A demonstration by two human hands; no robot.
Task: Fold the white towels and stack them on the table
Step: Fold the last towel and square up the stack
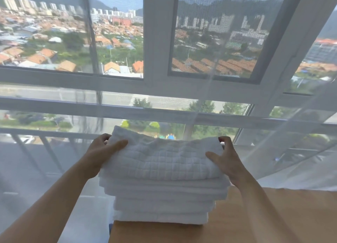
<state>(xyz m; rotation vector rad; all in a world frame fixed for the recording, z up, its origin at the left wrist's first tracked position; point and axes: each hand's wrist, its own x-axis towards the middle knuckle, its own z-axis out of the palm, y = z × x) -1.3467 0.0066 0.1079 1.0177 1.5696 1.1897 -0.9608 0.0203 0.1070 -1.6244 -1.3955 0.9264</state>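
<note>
Stack of folded white waffle-weave towels [160,197] stands at the near left corner of the light wooden table [273,215], several layers high. Lower layers sit narrower, upper ones overhang slightly on both sides, so the column is not square.

Top folded white quilted towel [160,158] lies on the stack, far edge humped up at the left, surface a little rumpled.

Left hand [104,151] grips the top towel's left end: thumb laid flat across the upper face, the other fingers curled round the far corner. Right hand [226,160] holds the right end: thumb spread out over the top, fingertips hooked over the far right corner, palm against the side of the stack. Both hands touch cloth; neither is free.

Judgement on progress: most of the work looks finished. Many towels are already folded and piled, and the top one appears to be in the act of being set down or squared up. No unfolded towels show anywhere in view, though the table's near and right parts are only partly visible, so more may lie out of sight.

Left to do, as far as can be told: settle and align the top towel, perhaps straighten the overhang.

Behind: sheer white curtain [300,142] over a large window [158,51] with town rooftops beyond.
</note>
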